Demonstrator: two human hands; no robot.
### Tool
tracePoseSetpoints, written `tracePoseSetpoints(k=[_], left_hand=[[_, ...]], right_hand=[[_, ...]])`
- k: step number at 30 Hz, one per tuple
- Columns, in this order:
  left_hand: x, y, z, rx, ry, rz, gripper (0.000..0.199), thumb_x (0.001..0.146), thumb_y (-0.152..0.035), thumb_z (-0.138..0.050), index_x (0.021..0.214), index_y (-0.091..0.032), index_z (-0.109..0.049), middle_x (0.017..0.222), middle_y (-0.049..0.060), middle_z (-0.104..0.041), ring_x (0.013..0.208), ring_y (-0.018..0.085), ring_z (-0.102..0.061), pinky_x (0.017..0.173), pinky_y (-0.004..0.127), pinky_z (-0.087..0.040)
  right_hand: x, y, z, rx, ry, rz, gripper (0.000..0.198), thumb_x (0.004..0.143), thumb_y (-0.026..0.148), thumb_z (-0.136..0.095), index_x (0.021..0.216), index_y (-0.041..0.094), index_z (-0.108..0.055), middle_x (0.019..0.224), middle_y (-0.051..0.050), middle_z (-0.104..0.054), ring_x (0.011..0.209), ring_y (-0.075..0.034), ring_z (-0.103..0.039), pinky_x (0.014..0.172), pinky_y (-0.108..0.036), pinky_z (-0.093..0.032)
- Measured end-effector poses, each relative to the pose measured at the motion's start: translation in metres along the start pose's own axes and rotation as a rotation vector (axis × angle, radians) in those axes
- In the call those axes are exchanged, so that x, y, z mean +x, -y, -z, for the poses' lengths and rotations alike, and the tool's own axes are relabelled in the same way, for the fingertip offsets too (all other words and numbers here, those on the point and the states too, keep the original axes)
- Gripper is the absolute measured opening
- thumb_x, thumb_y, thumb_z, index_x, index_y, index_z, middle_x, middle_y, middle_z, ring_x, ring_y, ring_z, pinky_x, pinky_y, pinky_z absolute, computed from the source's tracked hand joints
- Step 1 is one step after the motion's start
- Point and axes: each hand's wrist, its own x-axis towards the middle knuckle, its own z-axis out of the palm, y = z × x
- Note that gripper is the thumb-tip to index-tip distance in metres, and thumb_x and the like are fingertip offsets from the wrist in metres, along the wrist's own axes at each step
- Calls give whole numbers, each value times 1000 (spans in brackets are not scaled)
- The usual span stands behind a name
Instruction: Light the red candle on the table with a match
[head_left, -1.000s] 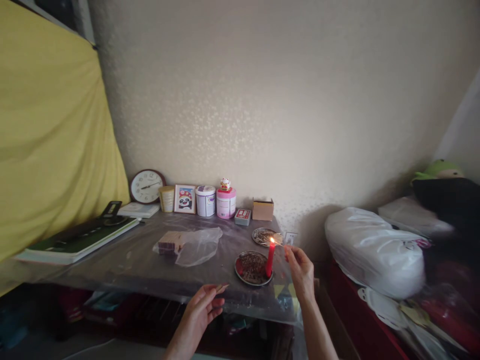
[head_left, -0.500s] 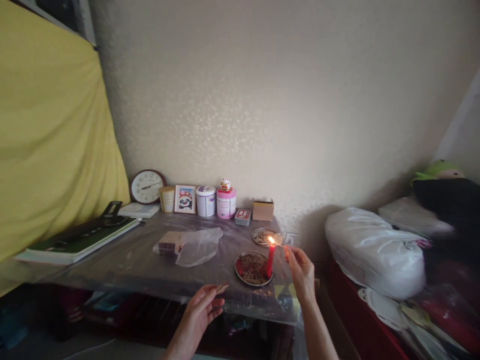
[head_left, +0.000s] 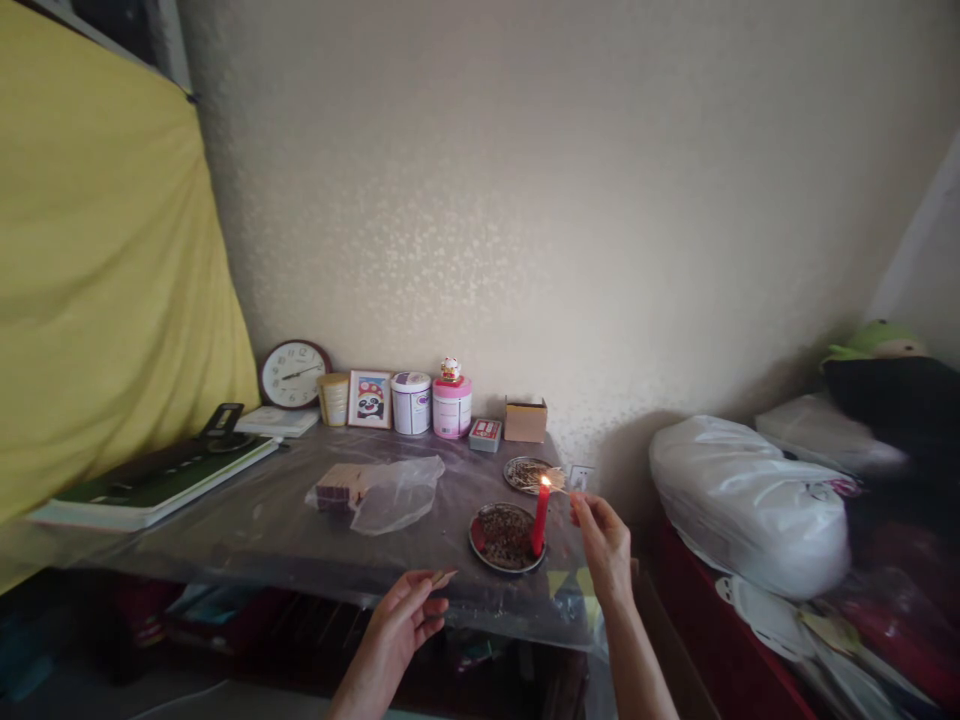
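A red candle (head_left: 540,518) stands upright at the right side of a round metal plate (head_left: 507,569), its flame lit. My right hand (head_left: 606,545) is closed in a pinch on a thin matchstick (head_left: 559,490), whose tip is at the candle's flame. Dark residue covers much of the plate's inside. To the lower left, my left hand (head_left: 405,610) pinches thin wooden sticks (head_left: 444,577) like matchsticks, just above the table's front edge. A second plate (head_left: 517,462) behind the candle holds a heap of matchsticks (head_left: 541,475).
Plastic sheeting covers the table (head_left: 277,520). On it lie a wooden block stack (head_left: 341,487) and a clear bag (head_left: 401,495). Along the wall stand a clock (head_left: 295,374), tins (head_left: 412,405), a card box (head_left: 485,434) and a small carton (head_left: 526,420). White bags (head_left: 750,505) lie right.
The flame at the candle's wick looks smaller than before. Both hands have stayed almost in place.
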Motion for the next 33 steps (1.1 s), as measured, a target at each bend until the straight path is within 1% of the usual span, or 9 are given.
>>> tracePoseSetpoints(k=[6, 9, 12, 16, 18, 22, 27, 31, 33], left_hand=[[0, -1, 0, 6, -1, -2, 38, 65, -40, -74, 92, -17, -60, 116, 10, -61, 82, 16, -59, 73, 28, -47], [1, -1, 0, 10, 1, 0, 39, 65, -40, -74, 93, -17, -61, 117, 10, -61, 83, 16, -59, 73, 27, -47], [2, 1, 2, 3, 3, -4, 37, 66, -40, -74, 93, -18, -62, 116, 9, -61, 83, 16, -59, 72, 27, -47], [5, 4, 4, 10, 4, -3, 34, 67, -39, -72, 93, -18, -63, 115, 9, -62, 82, 15, -60, 72, 26, -47], [6, 5, 5, 14, 7, -4, 34, 67, -39, -72, 93, -18, -63, 115, 9, -62, 82, 16, -60, 72, 26, -47], [5, 5, 5, 15, 10, -7, 33, 68, -40, -72, 93, -19, -63, 115, 9, -62, 83, 16, -59, 72, 27, -46], [3, 4, 3, 24, 6, 0, 37, 64, -42, -74, 91, -18, -64, 114, 9, -63, 82, 17, -59, 72, 28, -46], [3, 4, 2, 37, 5, 8, 38, 63, -42, -74, 92, -19, -65, 116, 10, -62, 84, 18, -59, 74, 28, -47], [3, 4, 4, 44, 11, 4, 37, 66, -41, -72, 94, -18, -65, 116, 10, -62, 85, 18, -60, 74, 28, -47]], right_hand=[[1, 1, 0, 79, -20, -29, 37, 66, 51, -66, 71, 14, -64, 58, 2, -55, 57, -13, -48, 53, -22, -39], [2, 2, 3, 144, -29, -52, 35, 65, 49, -69, 68, 15, -64, 59, 2, -56, 58, -13, -50, 56, -22, -42], [4, 7, 10, 237, -28, -74, 34, 66, 49, -69, 69, 16, -62, 64, 2, -57, 59, -12, -53, 60, -23, -46], [7, 19, 23, 330, -13, -61, 38, 68, 56, -63, 70, 19, -58, 69, 2, -57, 60, -11, -54, 59, -23, -48], [8, 21, 30, 318, -10, -51, 37, 66, 54, -67, 68, 18, -60, 66, 2, -57, 59, -10, -52, 57, -22, -47], [10, 12, 41, 234, -64, -48, 29, 56, 37, -79, 69, 15, -66, 63, 1, -59, 59, -10, -51, 53, -17, -44], [17, -3, 49, 258, -64, -46, 34, 60, 49, -70, 74, 19, -65, 72, 1, -63, 64, -13, -57, 64, -26, -50], [18, -7, 52, 170, -75, -50, 29, 50, 38, -78, 66, 17, -66, 65, -2, -62, 60, -14, -55, 60, -27, -50], [19, -7, 53, 153, -75, -41, 30, 55, 42, -74, 69, 17, -66, 68, -2, -63, 62, -15, -57, 61, -28, -50]])
